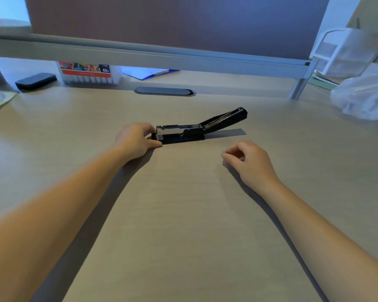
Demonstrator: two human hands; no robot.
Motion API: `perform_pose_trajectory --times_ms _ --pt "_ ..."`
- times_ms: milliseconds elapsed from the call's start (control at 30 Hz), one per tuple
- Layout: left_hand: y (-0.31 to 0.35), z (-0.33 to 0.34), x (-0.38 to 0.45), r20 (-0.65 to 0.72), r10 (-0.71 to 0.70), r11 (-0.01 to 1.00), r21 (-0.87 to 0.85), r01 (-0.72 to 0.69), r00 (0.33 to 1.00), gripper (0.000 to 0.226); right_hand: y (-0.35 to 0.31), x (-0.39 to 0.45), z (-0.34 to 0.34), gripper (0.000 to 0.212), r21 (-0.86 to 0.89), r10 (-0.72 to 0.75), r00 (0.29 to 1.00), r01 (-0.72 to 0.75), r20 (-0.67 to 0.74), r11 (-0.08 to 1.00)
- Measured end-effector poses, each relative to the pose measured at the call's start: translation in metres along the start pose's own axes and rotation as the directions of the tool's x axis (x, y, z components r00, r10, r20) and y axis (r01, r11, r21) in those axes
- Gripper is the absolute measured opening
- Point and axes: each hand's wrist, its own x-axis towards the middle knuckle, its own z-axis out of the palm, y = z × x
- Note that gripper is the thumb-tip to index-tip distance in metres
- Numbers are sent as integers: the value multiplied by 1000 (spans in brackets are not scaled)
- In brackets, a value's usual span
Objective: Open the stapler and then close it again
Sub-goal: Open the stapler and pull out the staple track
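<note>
A black stapler (183,136) lies on the wooden desk (183,214) in the middle of the view. It is open: its top cover (225,118) is swung back to the right and tilts upward, and the metal staple track (172,130) shows. My left hand (135,138) grips the stapler's left end, with the thumb on the near side and fingers on the far side. My right hand (247,162) rests on the desk to the right and nearer to me, apart from the stapler, fingers curled loosely with nothing visible in them.
A grey cable cover (164,91) is set in the desk behind the stapler. A box of markers (90,73), a black case (35,81) and a blue folder (148,73) sit under the partition rail. A clear plastic bag (364,99) lies at the right.
</note>
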Motion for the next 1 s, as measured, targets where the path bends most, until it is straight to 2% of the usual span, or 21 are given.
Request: perform_pose_trajectory --times_ms 200,300,467,733,1000 --pt "10 -11 -55 35 35 995 95 -39 999 35 -37 -19 2 13 204 -96 995 90 19 975" --pt "13 -16 -84 50 61 989 133 -67 997 37 -52 -29 5 18 244 -127 991 110 52 963" --pt "11 -21 -118 78 125 978 160 -136 989 39 -70 -41 8 26 217 -227 973 214 35 952" --pt "8 -18 -139 74 173 974 136 -182 982 39 -78 -51 18 12 177 -316 948 303 48 936" --pt "6 -18 -136 90 177 972 139 -188 980 40 -74 -49 21 13 142 -360 926 343 114 928"
